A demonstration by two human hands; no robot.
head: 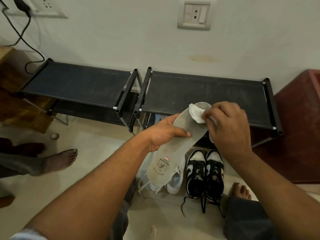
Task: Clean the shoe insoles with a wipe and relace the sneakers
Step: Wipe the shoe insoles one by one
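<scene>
A grey insole (174, 142) is gripped around its middle by the left hand (164, 134), with the thumb laid across the upper face and the fingers curled beneath. The insole is held in the air, slanted, its toe end raised toward the shoe rack (204, 94) and its printed heel end lowered over the white sneakers (173, 181). A crumpled white wipe (196, 113) is pinched in the curled fingers of the right hand (228, 127) and is pressed against the toe end of the insole. On the tiled floor (97, 153) below, a pair of black-and-white sneakers (205, 174) is set just beside the white pair, to its right, with black laces (203, 203) trailed loose onto the tiles. A second black rack (78, 84) is placed against the wall to the left, and a bare foot (60, 161) is seen at the left edge.
</scene>
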